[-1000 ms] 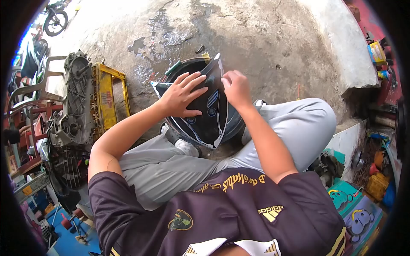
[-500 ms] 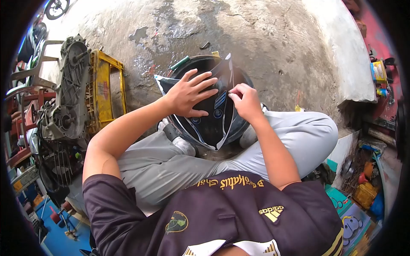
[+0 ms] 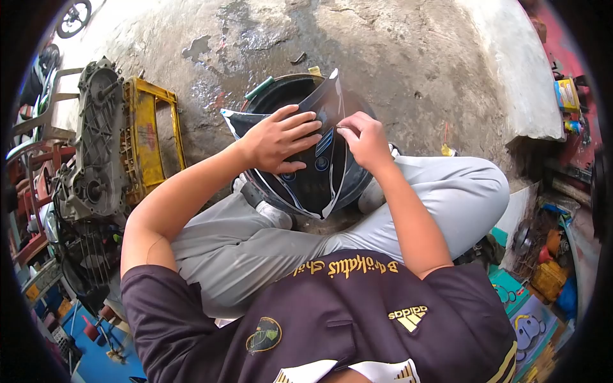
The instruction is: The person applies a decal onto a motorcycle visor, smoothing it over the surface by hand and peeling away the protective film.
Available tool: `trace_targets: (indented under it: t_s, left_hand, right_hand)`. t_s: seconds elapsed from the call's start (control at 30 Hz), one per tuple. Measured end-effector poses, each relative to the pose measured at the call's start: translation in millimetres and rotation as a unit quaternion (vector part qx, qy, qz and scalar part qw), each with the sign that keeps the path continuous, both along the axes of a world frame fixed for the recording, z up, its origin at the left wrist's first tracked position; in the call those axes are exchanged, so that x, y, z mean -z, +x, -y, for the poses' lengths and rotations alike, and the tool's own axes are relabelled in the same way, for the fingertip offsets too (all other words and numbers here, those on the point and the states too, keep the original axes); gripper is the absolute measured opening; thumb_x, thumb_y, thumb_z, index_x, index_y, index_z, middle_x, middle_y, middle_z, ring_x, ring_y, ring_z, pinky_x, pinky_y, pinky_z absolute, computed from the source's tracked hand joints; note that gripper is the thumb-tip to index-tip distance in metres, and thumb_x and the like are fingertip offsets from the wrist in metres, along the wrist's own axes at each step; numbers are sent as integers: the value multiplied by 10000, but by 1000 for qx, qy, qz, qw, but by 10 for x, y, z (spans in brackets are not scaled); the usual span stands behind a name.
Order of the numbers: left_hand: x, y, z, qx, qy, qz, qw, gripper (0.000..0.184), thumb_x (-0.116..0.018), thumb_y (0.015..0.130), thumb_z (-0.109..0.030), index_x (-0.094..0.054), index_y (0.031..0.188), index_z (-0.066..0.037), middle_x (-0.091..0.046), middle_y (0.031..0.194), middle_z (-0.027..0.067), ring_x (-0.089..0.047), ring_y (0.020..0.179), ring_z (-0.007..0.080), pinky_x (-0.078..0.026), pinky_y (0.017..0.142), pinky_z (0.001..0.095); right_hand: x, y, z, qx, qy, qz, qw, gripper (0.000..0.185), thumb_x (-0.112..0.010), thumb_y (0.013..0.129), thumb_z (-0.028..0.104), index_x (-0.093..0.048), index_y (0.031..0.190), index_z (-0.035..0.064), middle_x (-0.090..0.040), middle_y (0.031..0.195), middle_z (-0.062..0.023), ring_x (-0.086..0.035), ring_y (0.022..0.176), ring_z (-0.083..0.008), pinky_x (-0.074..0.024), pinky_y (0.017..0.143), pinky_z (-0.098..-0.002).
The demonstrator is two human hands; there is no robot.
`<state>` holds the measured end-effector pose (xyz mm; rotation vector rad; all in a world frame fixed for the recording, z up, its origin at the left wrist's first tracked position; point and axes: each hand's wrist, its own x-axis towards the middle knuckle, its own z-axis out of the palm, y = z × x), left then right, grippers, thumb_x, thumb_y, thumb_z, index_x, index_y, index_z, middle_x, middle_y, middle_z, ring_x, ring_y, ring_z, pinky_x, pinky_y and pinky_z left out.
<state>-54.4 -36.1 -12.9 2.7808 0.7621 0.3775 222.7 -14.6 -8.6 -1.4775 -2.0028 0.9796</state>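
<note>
A pointed black panel (image 3: 313, 182) with white edges and blue-and-white markings lies across a round black tub (image 3: 284, 96) between my legs. My left hand (image 3: 281, 140) rests on the panel's left part, fingers spread flat. At the panel's right edge, my right hand (image 3: 365, 137) is closed, thumb and forefinger pinched together just beside the blue stripes; what they hold, if anything, is too small to make out. A green stick-like object (image 3: 259, 87) lies on the tub's upper left rim, and a small yellow piece (image 3: 314, 71) is at its top edge.
To the left stand a yellow crate (image 3: 152, 127) and a grey metal engine casing (image 3: 99, 137). A small dark object (image 3: 298, 59) lies on the wet concrete floor beyond the tub. Tools and cluttered parts (image 3: 549, 277) are at the right, beside a raised concrete ledge (image 3: 527, 83).
My right hand has come down along the panel's right edge, its fingers now pinched near the stripes. My left hand stays spread on the panel. The whole view has shifted slightly.
</note>
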Motion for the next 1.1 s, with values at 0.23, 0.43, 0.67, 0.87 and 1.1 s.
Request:
trace_targets:
  t_s: [0.23,0.43,0.67,0.87,1.1]
  left_hand:
    - [-24,0,-11,4,4,9,1000,653,-756,858,-461,-639,1415,-141,-543,1557,108,-471,1483,311,-306,1243,567]
    - [-19,5,-12,2,4,19,1000,655,-776,843,-442,-644,1414,-148,-551,1550,107,-485,1472,312,-317,1235,565]
    - [-48,-16,6,-1,-1,9,1000,656,-758,853,-461,-640,1419,-151,-546,1554,108,-478,1477,307,-312,1236,567]
    - [-42,20,-8,1,-3,-1,1000,661,-757,854,-464,-634,1425,-155,-536,1560,102,-466,1484,302,-309,1237,568]
    - [-11,4,-10,-6,-5,15,1000,660,-763,853,-463,-630,1427,-166,-537,1559,102,-468,1482,300,-305,1237,569]
  right_hand:
    - [186,-76,-252,26,125,-29,991,112,-752,912,86,-772,979,-1,-737,958,-172,-722,871,-366,-558,791,-419]
    - [41,-27,-197,11,29,-2,1000,159,-758,915,146,-768,989,6,-738,960,-171,-722,871,-364,-553,785,-417]
    - [-3,-7,-37,-5,-14,-34,999,104,-743,919,103,-706,931,8,-696,919,-170,-694,854,-376,-535,753,-450]
    - [126,-153,-181,71,76,-1,995,126,-739,931,131,-713,970,14,-717,976,-188,-702,897,-405,-544,785,-465]
    - [-105,-15,34,-24,-91,46,995,154,-749,911,147,-756,980,9,-754,889,-196,-732,794,-333,-563,757,-409]
